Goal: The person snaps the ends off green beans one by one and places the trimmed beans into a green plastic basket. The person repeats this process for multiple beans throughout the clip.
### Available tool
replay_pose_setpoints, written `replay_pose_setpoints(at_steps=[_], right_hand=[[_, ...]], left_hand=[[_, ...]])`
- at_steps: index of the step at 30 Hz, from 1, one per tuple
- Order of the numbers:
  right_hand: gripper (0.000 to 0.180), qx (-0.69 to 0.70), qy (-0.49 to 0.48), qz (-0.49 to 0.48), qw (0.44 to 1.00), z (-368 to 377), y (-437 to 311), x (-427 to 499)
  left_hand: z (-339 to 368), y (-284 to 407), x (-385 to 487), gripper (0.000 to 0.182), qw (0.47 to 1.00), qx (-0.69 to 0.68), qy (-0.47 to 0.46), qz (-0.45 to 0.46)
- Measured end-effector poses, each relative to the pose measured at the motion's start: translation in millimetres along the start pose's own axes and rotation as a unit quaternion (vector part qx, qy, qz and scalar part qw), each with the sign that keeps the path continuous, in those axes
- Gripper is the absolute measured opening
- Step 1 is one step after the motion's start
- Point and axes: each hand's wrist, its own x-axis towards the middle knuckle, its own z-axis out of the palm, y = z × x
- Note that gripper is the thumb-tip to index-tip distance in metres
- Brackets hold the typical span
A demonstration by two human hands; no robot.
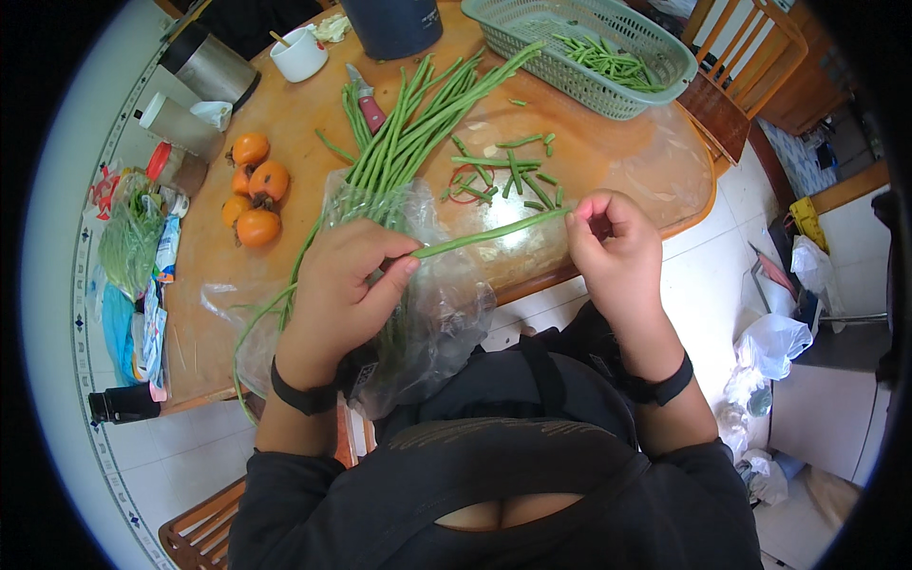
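Observation:
A long green bean (491,234) stretches between my two hands above the near part of the table. My left hand (349,278) pinches one end between thumb and fingertips, over a clear plastic bag (456,299). At the other end, the fingertips of my right hand (616,246) grip the bean's tip. A bundle of long green beans (406,142) lies with its lower part in the bag. Short bean pieces (514,171) and a red rubber band (464,187) are on the table beyond the held bean. A knife with a red handle (371,114) lies against the bundle.
A green plastic basket (620,107) with cut beans stands at the far right, near a dark bucket (395,28). Several persimmons (258,226) sit at left, with a white cup (299,57), jars and bagged greens (132,242) around them. A wooden chair (719,107) adjoins the table's right end.

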Motion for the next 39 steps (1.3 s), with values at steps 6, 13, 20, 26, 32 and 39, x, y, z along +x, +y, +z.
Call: replay_pose_setpoints(at_steps=[6, 13, 20, 26, 32, 39], right_hand=[[0.008, -0.003, 0.045, -0.051, 0.998, 23.2, -1.1, -7.3], [0.016, -0.091, 0.060, -0.105, 0.988, 7.2, -14.6, 10.9], [0.025, -0.082, -0.279, 0.001, 0.957, -6.3, -12.4, 24.2], [0.024, 0.050, -0.355, 0.041, 0.933, -11.2, -9.4, 11.4], [0.026, 0.244, -0.271, 0.141, 0.920, -14.6, -12.9, 7.0], [0.024, 0.130, -0.296, 0.042, 0.945, -17.3, -2.4, 5.0]], left_hand=[[9.2, 4.4, 2.5, 0.010, 0.999, -0.010, -0.029, 0.017], [7.0, 1.6, 2.5, 0.010, 1.000, 0.021, -0.008, -0.012], [10.4, 0.8, 5.4, 0.011, 0.999, 0.034, 0.001, 0.007], [3.2, 2.0, 13.4, 0.012, 0.999, 0.029, 0.020, 0.008], [2.7, 6.9, 20.1, 0.011, 0.999, 0.018, 0.038, 0.021], [3.7, 9.2, 21.3, 0.010, 0.998, 0.035, 0.050, 0.027]])
